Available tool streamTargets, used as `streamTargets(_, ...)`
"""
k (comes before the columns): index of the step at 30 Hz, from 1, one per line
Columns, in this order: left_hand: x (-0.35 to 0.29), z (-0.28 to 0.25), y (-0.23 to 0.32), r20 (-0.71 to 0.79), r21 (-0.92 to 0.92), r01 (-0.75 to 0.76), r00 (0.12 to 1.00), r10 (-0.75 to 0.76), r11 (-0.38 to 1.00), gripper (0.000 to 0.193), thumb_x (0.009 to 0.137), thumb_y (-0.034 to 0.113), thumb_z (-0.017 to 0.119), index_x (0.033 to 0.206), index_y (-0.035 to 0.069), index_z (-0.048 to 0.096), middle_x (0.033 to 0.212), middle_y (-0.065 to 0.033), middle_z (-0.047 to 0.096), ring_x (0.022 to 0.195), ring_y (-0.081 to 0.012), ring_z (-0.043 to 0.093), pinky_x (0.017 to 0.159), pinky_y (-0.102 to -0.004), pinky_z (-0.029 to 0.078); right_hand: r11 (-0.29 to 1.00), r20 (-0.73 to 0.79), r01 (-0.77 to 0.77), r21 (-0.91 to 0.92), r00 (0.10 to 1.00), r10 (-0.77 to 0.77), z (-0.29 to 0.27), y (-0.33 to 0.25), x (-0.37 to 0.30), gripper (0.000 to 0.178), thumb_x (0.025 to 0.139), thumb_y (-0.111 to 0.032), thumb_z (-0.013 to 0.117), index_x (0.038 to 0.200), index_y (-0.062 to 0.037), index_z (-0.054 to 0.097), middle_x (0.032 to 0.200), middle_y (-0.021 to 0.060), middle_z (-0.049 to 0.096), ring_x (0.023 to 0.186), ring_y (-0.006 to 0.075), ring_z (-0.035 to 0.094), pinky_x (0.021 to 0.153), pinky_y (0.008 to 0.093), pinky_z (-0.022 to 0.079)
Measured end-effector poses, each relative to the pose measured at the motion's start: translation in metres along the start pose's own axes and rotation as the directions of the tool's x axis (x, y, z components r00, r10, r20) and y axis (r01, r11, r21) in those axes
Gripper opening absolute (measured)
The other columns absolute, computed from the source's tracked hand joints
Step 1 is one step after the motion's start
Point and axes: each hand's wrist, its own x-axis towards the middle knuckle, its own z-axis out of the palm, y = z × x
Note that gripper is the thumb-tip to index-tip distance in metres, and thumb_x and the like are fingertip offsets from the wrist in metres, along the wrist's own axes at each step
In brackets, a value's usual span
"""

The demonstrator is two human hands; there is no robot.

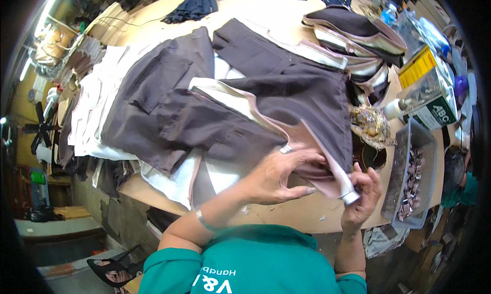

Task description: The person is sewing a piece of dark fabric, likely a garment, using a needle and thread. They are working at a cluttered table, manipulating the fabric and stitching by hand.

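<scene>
A dark brown garment (286, 89) with pale pink lining lies spread on the worktable (286, 214), over more brown and white fabric pieces. My left hand (279, 176) lies flat on its near corner, fingers pointing right, pressing the cloth by the waistband. My right hand (364, 194) pinches the pale end of the waistband (343, 184) at the table's near right edge. A small metal hook piece (285, 149) shows on the fabric just above my left hand.
A grey mesh basket (427, 143) holding several small metal clips stands at the right. Beside it are a nest-like tangle of threads (369, 122), a box (427, 86), a stack of folded brown pieces (353, 30) and white cloth (97, 104) at the left.
</scene>
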Motion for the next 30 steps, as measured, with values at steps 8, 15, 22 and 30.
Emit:
streamTargets(8, -0.006, 0.001, -0.074, -0.079, 0.690, -0.020, 0.992, 0.103, 0.723, 0.040, 0.070, 0.036, 0.067, 0.090, 0.007, 0.049, 0.092, -0.0075, 0.055, 0.095, -0.0235, 0.055, 0.088, -0.0406, 0.036, 0.972, -0.128, -0.144, 0.188, 0.977, 0.169, -0.017, -0.016, 0.006, 0.066, 0.068, 0.001, 0.050, 0.131, 0.0014, 0.027, 0.120, 0.0192, 0.045, 0.113, 0.0272, 0.045, 0.100, 0.0394, 0.032)
streamTargets(15, -0.033, -0.014, -0.037, 0.047, 0.589, -0.085, 0.996, 0.071, 0.804, 0.046, 0.073, 0.049, 0.062, 0.085, 0.006, 0.051, 0.077, -0.0094, 0.053, 0.071, -0.0261, 0.055, 0.070, -0.0360, 0.037, 0.936, -0.159, -0.245, 0.251, 0.944, 0.290, -0.018, -0.021, 0.026, 0.064, 0.070, -0.003, 0.048, 0.131, -0.0009, 0.028, 0.119, 0.0186, 0.044, 0.113, 0.0275, 0.044, 0.099, 0.0392, 0.034)
streamTargets(22, -0.062, -0.070, 0.026, -0.464, 0.706, 0.231, 0.865, 0.191, 0.670, 0.026, 0.070, 0.022, 0.067, 0.081, 0.007, 0.049, 0.068, -0.0111, 0.055, 0.057, -0.0280, 0.057, 0.053, -0.0391, 0.042, 0.857, -0.174, -0.276, 0.435, 0.908, 0.381, -0.019, -0.007, 0.035, 0.061, 0.074, -0.001, 0.049, 0.132, -0.0004, 0.027, 0.105, 0.0154, 0.052, 0.098, 0.0198, 0.052, 0.093, 0.0346, 0.041)
streamTargets(30, -0.090, -0.249, 0.019, -0.912, 0.392, 0.915, 0.373, 0.171, 0.095, 0.036, 0.080, 0.038, 0.060, 0.101, 0.009, 0.056, 0.088, -0.0148, 0.063, 0.083, -0.0324, 0.061, 0.073, -0.0407, 0.046, 0.919, 0.013, -0.388, 0.066, 0.922, 0.388, -0.006, 0.016, 0.002, 0.034, 0.084, -0.001, 0.039, 0.118, 0.0022, 0.046, 0.080, 0.0028, 0.045, 0.073, 0.0098, 0.044, 0.079, 0.0278, 0.042)
